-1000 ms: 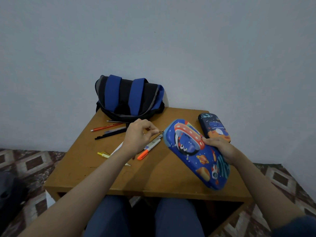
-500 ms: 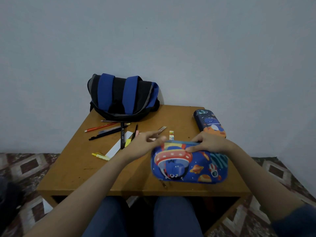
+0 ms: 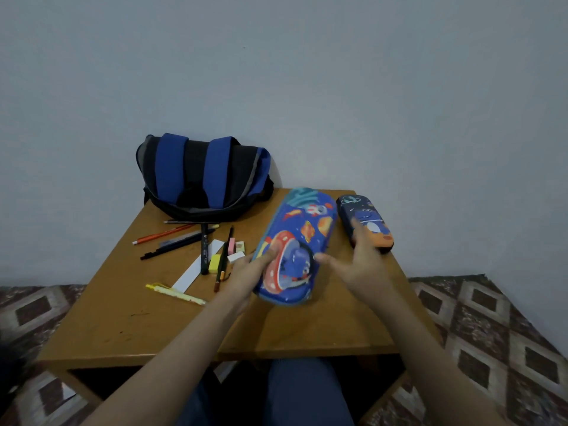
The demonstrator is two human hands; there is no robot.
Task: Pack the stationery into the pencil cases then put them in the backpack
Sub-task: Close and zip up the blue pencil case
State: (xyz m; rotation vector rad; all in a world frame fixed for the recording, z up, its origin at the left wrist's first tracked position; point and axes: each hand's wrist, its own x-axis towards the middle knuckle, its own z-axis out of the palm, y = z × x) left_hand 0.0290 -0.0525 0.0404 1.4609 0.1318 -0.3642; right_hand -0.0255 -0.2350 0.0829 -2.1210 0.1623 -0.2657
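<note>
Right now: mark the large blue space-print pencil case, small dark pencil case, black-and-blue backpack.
Large blue space-print pencil case (image 3: 304, 232): head view, lid centre.
Small dark pencil case (image 3: 360, 210): head view, far end.
Black-and-blue backpack (image 3: 196, 172): head view, middle panel.

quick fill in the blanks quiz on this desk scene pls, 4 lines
1. The left hand holds the big case, whose main colour is ___.
2. The right hand is open and holds ___.
3. The small case lies to the ___ of the big case.
4. The backpack stands against the ___.

Missing words: blue; nothing; right; wall
</note>
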